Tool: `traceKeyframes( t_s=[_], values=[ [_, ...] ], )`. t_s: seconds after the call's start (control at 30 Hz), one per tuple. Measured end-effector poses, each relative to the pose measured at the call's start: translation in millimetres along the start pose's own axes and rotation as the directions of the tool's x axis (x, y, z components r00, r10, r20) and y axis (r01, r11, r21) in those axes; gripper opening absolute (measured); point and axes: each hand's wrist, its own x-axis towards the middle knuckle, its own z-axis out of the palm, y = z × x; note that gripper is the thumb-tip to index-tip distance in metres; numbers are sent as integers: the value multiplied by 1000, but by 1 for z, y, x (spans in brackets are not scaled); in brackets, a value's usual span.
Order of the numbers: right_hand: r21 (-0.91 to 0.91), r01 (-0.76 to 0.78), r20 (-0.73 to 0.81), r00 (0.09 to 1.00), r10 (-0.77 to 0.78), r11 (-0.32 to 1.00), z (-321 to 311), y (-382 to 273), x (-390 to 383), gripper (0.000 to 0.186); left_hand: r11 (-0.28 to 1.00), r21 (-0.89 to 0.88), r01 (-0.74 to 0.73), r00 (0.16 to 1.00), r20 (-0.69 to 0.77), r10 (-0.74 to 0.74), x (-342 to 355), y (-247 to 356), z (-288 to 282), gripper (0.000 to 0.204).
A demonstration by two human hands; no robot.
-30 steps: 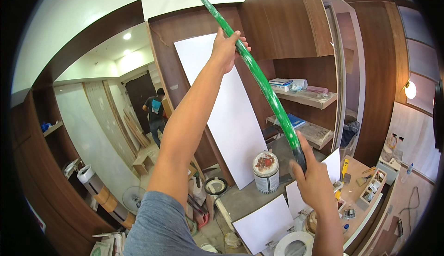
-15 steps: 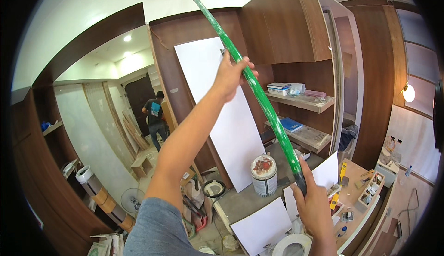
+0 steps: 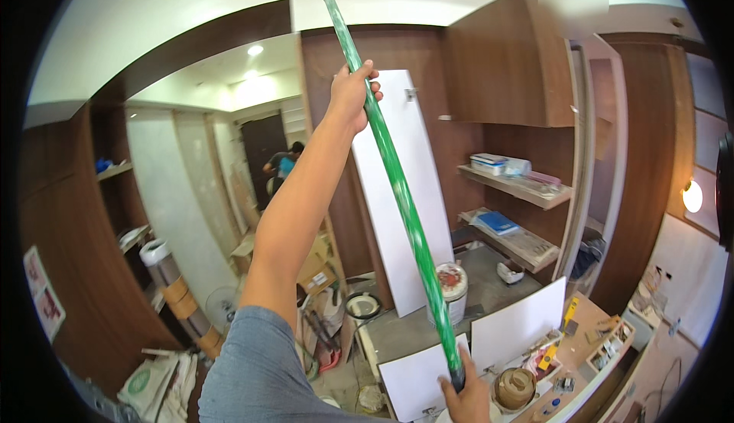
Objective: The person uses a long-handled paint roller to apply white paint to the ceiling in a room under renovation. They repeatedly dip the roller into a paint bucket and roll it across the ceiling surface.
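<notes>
A long green pole (image 3: 401, 190) slants from the lower middle up to the white upper wall, its tip at the top edge; any roller head is out of view. My left hand (image 3: 354, 93) is closed round its upper part, with my bare forearm stretched up from the lower left. My right hand (image 3: 466, 396) grips the dark lower end of the pole near the bottom edge. Behind the pole, a tall white board (image 3: 409, 148) leans in the wooden alcove, and a paint can (image 3: 457, 289) stands on the grey counter, partly hidden by the pole.
Shelves (image 3: 520, 194) and a wall cabinet (image 3: 497, 60) are at the right. Two white panels (image 3: 516, 312) lean at the counter's front, beside a cluttered workbench (image 3: 585, 346). Through the left opening, another person (image 3: 287, 163) is bent over. Wrapped rolls (image 3: 180, 293) and a fan (image 3: 222, 304) stand lower left.
Both my hands have lowered along with the pole, my right hand toward the bottom edge. The roller seen at its tip has left the view, which has shifted. The other person now bends lower.
</notes>
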Motion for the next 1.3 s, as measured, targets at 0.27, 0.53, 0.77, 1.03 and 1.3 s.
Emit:
traceKeyframes(
  t_s=[0.27, 0.53, 0.77, 1.03, 1.3],
  values=[
    [706, 188, -55, 976, -213, 682, 20, 31, -27, 31, 999, -37, -9, 992, -125, 4, -139, 76, -83, 42],
    [769, 198, 39, 934, -354, 607, 47, 28, -37, 33, 991, -132, 1, 975, -220, -30, -312, 103, -107, 43],
    [726, 23, 274, 907, -319, 687, 93, -26, -82, 36, 968, -243, -57, 960, -280, -14, -369, 146, -142, 45],
    [702, -59, 333, 909, -253, 710, 158, -59, -140, 38, 904, -426, 44, 956, -246, -162, -455, 164, -200, 45],
    [529, -192, 561, 810, -171, 827, 225, -107, -197, 36, 869, -466, 167, 938, -197, -286, -540, 196, -245, 47]
  ],
)
